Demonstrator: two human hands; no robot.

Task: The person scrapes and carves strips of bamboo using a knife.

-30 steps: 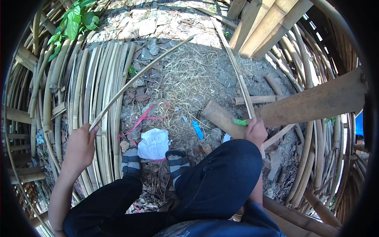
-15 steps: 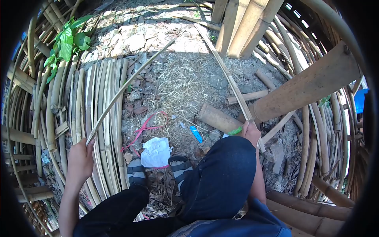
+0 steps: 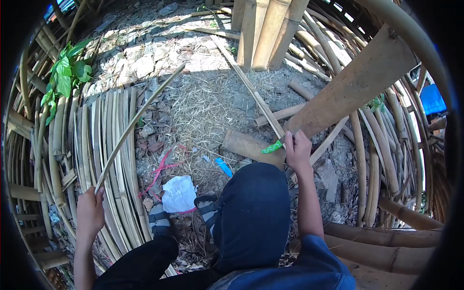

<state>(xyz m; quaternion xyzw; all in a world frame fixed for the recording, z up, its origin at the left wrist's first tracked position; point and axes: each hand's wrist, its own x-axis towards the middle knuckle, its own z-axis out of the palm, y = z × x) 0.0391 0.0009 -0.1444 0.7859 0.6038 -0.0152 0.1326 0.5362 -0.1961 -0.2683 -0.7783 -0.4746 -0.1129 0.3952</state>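
At lower left, my left hand (image 3: 90, 212) is closed round the near end of a long thin bamboo strip (image 3: 129, 128), which slants up and away to the right. My right hand (image 3: 298, 152) is a closed fist above and right of my raised knee. From its left side sticks out a green patterned handle (image 3: 272, 147), like a knife's; no blade shows. A second bamboo strip (image 3: 246, 82) runs from the far ground down to my right hand and passes beneath it. I cannot tell whether those fingers grip this strip too.
A row of split bamboo strips (image 3: 113, 145) lies on the left. A thick bamboo pole (image 3: 353, 84) slants in from the right, near a short bamboo piece (image 3: 249, 147). Pale shavings (image 3: 198, 108), a white plastic bag (image 3: 179, 193), pink string (image 3: 162, 169) and a blue wrapper (image 3: 223, 166) litter the ground.
The view has shifted, so the scene sits further left. My right hand has moved up along the second strip, and more of the green handle shows. My left hand still holds its strip.
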